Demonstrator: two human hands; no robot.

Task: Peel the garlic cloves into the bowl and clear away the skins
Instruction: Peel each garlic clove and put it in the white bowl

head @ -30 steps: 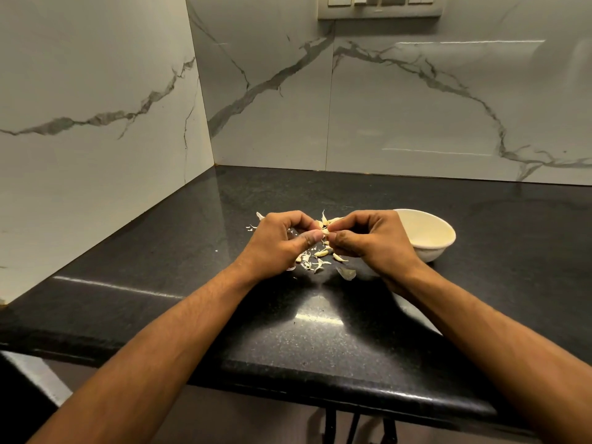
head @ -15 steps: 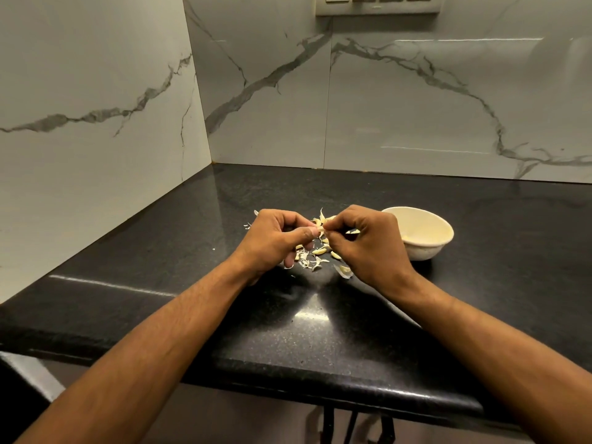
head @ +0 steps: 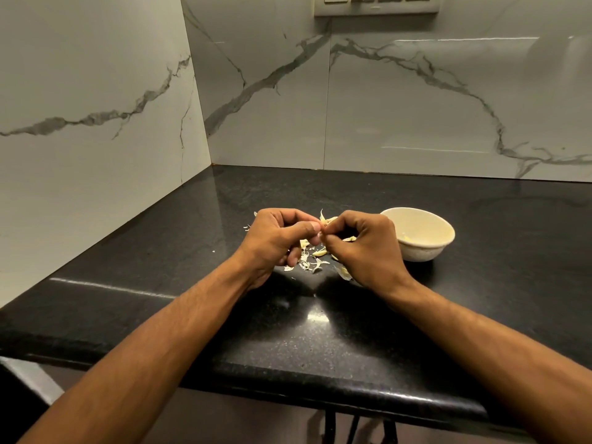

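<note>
Since a moment ago the hands have lifted slightly and drawn closer together above the desk. The left hand and right hand meet fingertip to fingertip, both curled narrow, pinching a small garlic clove between them. Under them lie scattered skins. Just right of the right hand stands the bowl, with pale pieces inside.

A glossy black speckled countertop meets white grey-veined marble wall panels, with a switch-and-socket plate mounted at the top edge.
</note>
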